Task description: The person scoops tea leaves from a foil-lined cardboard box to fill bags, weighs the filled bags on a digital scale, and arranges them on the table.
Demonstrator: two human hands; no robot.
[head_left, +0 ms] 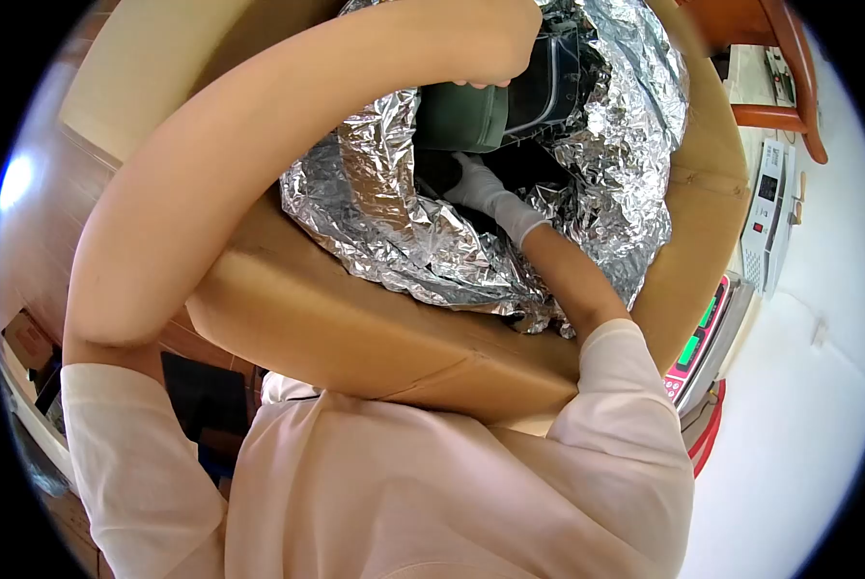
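A dark green plastic container (461, 116) is tilted inside a foil-lined cardboard box (355, 318). My bare left hand (503, 43) comes across from the left, its fingers curled at the upper edge of the green container; they are mostly hidden behind the hand. Lower in the box, my right hand (479, 188), in a white glove, reaches in beneath the green container. Its thumb and fingers bend around something dark in the shadow that I cannot make out. Crumpled silver foil (626, 125) surrounds both hands. A black plastic part (544, 82) lies right of the green container.
At the right stand a scale with green displays (700, 333) and a white device with a dark panel (768, 193). A red-brown wooden chair (790, 77) is at the upper right. The box's cardboard flap (128, 82) spreads at the upper left.
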